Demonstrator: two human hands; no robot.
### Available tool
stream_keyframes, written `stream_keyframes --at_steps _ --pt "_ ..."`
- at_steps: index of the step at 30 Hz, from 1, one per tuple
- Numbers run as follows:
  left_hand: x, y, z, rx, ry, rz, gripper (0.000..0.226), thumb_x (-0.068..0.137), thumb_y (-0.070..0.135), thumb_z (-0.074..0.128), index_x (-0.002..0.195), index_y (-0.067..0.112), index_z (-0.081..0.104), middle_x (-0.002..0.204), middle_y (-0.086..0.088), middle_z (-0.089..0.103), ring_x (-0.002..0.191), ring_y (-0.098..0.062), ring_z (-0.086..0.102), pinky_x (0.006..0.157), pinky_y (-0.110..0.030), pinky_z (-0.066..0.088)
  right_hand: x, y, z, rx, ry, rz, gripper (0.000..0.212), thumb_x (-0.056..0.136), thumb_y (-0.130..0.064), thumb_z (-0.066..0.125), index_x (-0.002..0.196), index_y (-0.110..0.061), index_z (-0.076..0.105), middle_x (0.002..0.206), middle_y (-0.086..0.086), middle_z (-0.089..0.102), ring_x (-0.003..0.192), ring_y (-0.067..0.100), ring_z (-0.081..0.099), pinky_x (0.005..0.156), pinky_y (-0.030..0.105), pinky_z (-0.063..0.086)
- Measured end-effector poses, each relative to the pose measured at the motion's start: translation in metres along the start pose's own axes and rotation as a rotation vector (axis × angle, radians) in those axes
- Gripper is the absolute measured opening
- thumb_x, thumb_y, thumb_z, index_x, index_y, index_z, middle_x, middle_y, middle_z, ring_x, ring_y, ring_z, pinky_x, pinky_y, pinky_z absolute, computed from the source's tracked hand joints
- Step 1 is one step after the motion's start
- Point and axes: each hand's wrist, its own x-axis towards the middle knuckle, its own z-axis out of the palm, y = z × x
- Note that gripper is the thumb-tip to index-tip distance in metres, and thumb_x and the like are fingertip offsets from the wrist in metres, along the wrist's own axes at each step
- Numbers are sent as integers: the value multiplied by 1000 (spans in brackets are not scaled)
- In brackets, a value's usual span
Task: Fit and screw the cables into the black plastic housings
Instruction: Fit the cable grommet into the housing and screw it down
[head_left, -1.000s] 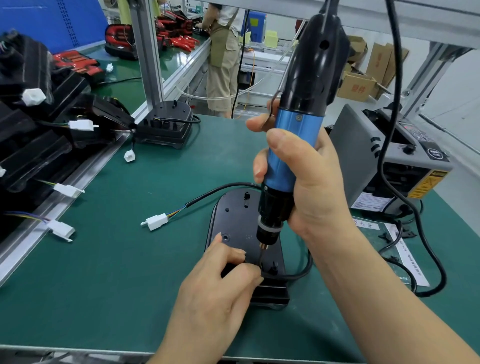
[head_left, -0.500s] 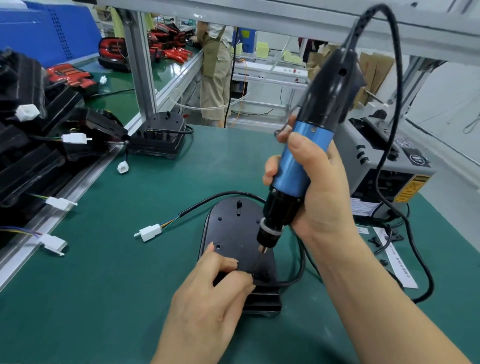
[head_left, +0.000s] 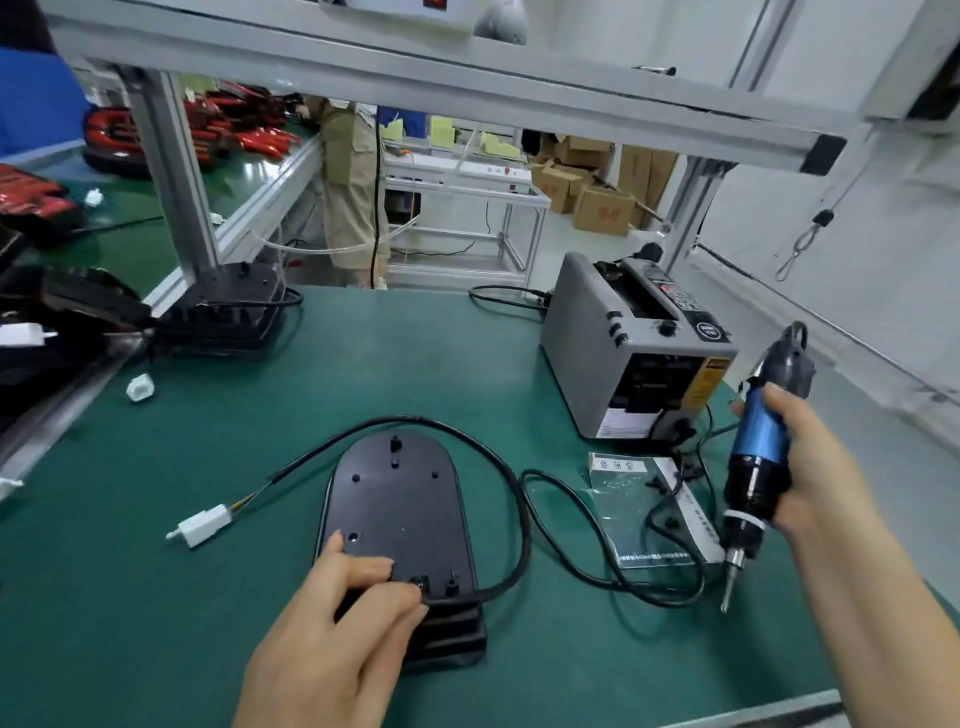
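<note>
The housing (head_left: 400, 514) lies flat on the worktop (head_left: 156, 597), cable (head_left: 519, 499) looped to its right, left hand (head_left: 332, 644) curled on its near end, right hand (head_left: 815, 467) gripping the driver (head_left: 758, 452) well to its right; a slackened hold could let the stiff cable spring free.

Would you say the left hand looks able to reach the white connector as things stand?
Probably yes: the white connector lies uncovered on the green mat just left of the black housing, and nothing stands between it and the left hand, which holds no tool.
</note>
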Motion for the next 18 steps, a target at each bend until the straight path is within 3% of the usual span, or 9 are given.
stream_keyframes --at_steps 3,6,10,14,18 --pt "2 1 0 16 7 7 18 88 48 46 83 34 56 92 11 61 118 -10 52 71 -17 49 21 13 -22 -175 88 44 34 81 -42 67 87 -10 56 74 8 56 54 20 54 50 29 46" --pt "2 1 1 19 12 -5 18 87 49 45 84 36 57 94 15 60 119 -9 51 66 -17 47 39 21 -32 -333 118 26 36 85 -38 65 88 -4 54 74 15 57 56 27 54 53 33 47" --pt "1 1 1 11 8 -5 20 88 51 44 84 36 57 97 20 56 120 -10 51 68 -17 45 56 28 -36 -593 151 -53 41 86 -37 62 98 2 57 75 17 59 59 28 56 55 32 45" --pt "2 -1 2 8 12 0 14 86 47 47 85 37 57 98 21 54 119 -10 52 73 -15 45 64 32 -34 -884 162 -128 45 80 -49 59 85 -4 58 77 18 63 67 32 62 69 41 51" --pt "0 -3 4 -12 18 6 11 86 45 49 85 38 57 101 24 53 115 -12 56 84 -8 40 70 36 -34 -1122 168 -161 49 82 -56 52 84 -7 55 74 14 61 67 29 60 65 36 47"
